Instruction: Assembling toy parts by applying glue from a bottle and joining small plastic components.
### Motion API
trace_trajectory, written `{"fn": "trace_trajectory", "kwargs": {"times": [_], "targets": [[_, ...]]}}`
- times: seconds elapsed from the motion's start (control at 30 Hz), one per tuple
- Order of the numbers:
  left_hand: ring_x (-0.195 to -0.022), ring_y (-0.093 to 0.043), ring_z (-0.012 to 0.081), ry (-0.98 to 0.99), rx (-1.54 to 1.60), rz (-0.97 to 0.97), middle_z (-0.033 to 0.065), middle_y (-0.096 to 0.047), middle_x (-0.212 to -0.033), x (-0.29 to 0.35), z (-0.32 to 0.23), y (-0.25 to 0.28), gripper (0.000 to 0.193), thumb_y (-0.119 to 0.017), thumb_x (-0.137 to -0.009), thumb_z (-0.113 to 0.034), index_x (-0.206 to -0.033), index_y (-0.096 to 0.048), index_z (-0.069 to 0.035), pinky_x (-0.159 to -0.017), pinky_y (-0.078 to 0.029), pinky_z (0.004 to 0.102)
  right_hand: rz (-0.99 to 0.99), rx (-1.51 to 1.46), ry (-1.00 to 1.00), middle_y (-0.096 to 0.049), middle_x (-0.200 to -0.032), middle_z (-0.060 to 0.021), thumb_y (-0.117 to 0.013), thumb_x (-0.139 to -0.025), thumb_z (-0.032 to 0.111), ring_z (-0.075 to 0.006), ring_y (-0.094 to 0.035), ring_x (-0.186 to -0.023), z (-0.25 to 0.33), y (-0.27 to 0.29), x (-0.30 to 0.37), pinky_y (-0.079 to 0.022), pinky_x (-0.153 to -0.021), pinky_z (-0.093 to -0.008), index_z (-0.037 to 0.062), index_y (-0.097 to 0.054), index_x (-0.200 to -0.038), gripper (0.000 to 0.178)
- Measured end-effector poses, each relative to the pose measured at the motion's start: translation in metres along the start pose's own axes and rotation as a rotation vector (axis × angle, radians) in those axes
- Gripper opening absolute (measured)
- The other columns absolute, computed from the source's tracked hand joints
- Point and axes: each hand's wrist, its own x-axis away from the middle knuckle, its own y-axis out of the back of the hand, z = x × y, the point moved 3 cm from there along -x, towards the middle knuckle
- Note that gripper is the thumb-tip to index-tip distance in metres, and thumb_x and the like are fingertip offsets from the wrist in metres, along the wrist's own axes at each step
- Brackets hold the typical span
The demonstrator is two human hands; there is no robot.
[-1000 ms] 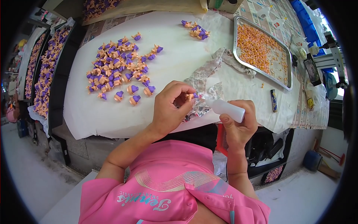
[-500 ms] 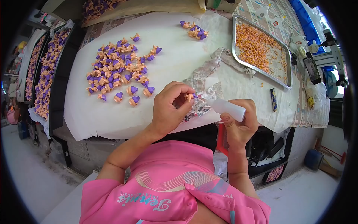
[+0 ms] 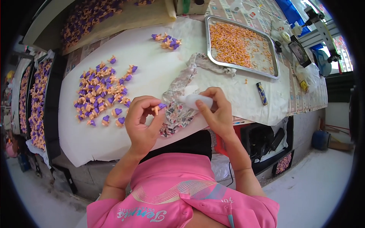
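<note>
My left hand (image 3: pixel 142 123) pinches a small peach-and-purple plastic figure piece (image 3: pixel 156 110) between thumb and fingertips. Wrapped around a white squeeze bottle (image 3: pixel 194 101) is my right hand (image 3: pixel 218 114); the bottle lies tilted, its tip pointing left. A gap separates the bottle from the piece. Beneath both hands, a crumpled floral cloth (image 3: pixel 175 118) lies on the white sheet (image 3: pixel 152 57). Many similar pieces (image 3: pixel 99 91) are scattered left of my left hand, and a few more (image 3: pixel 167 41) sit farther back.
To the right stands a metal tray (image 3: pixel 243 67) of tiny orange-pink parts. A dark blue tube (image 3: pixel 261 93) lies nearer. Black bins (image 3: pixel 38 102) full of pieces stand at far left, and a box of pieces (image 3: pixel 91 22) at the back. A phone on a stand (image 3: pixel 300 51) is at right.
The bottle's tip, which was at the piece, has drawn away from it. The hands are farther apart, both still holding their things. The whole view has shifted.
</note>
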Motion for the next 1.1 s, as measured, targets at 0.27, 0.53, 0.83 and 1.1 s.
{"fn": "trace_trajectory", "kwargs": {"times": [0.27, 0.53, 0.83, 1.1], "targets": [[-0.086, -0.057, 0.0097, 0.033, 0.046, 0.063, 0.0071, -0.054, -0.106, -0.003, -0.014, -0.009, 0.024, -0.063, -0.080, 0.011, -0.102, -0.060, 0.002, -0.074, -0.050, 0.0218, -0.047, 0.396, 0.445, -0.065, -0.095, -0.0108, -0.068, -0.081, 0.005, -0.0255, -0.060, -0.090, 0.030, 0.034, -0.036, -0.047, -0.081, -0.0339, 0.0018, -0.065, -0.097, 0.017], [-0.086, -0.057, 0.0098, 0.061, 0.072, 0.091, 0.0070, -0.054, -0.105, 0.000, -0.015, -0.004, 0.024, -0.064, -0.079, 0.010, -0.101, -0.060, 0.001, -0.074, -0.049, 0.0221, -0.248, 0.733, 0.549, -0.064, -0.096, -0.0115, -0.066, -0.083, 0.009, -0.0307, -0.059, -0.093, 0.030, 0.077, -0.140, -0.046, -0.085, -0.0377, 0.0046, -0.069, -0.099, 0.017], [-0.084, -0.057, 0.0094, 0.070, 0.075, 0.054, 0.0071, -0.055, -0.104, 0.001, -0.016, 0.016, 0.025, -0.064, -0.078, 0.010, -0.102, -0.061, 0.002, -0.072, -0.049, 0.0213, -0.196, 0.900, 0.527, -0.062, -0.094, -0.0109, -0.067, -0.082, 0.013, -0.0299, -0.060, -0.087, 0.030, 0.057, -0.182, -0.047, -0.080, -0.0390, 0.0051, -0.070, -0.095, 0.015], [-0.078, -0.057, 0.0092, 0.061, 0.069, 0.099, 0.0064, -0.057, -0.097, 0.008, -0.020, 0.053, 0.022, -0.065, -0.078, 0.009, -0.099, -0.063, 0.001, -0.068, -0.048, 0.0212, -0.238, 0.614, 0.407, -0.068, -0.088, -0.0070, -0.066, -0.087, 0.014, -0.0146, -0.064, -0.078, 0.035, 0.042, -0.154, -0.049, -0.073, -0.0274, 0.0044, -0.068, -0.097, 0.014]]}}
